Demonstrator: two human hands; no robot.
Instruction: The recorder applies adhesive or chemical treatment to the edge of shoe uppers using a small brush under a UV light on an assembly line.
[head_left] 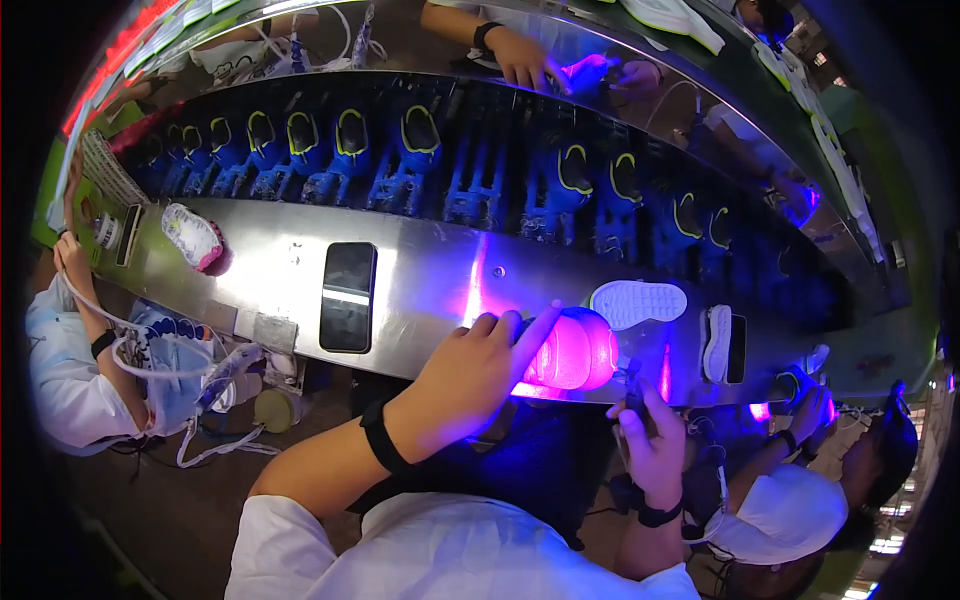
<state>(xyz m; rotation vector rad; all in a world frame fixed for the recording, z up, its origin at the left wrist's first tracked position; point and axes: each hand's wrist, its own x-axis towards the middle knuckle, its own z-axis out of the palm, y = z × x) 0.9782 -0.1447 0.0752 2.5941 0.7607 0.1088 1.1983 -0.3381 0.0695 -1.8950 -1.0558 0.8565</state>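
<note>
Pink glow floods the shoe piece (572, 352), which is at the near edge of the metal bench (425, 275), in the left hand (462, 375); that hand's fingers close over its left end, the index finger stretched along the top. The right hand (655, 440) pinches a small dark tool (634, 388) between thumb and fingers, its tip just beside the piece's right end (whether the two touch, I cannot tell). Judging by that pose, work on this piece looks under way rather than finished, though glare hides how much of its surface has been gone over. One white sole (638, 303) lies tread up just beyond it, and a second white sole (717, 345) is farther right; whether either is done or waiting does not show. Dark shoes (420, 135) with yellow-edged collars line the blue racks (475, 200) behind, none in these hands. As for labels, no writing can be read on the piece, the tool or the soles; the black phone (348, 320) has a dark screen, and any print on the white container (107, 232) at far left is too small to make out.
</note>
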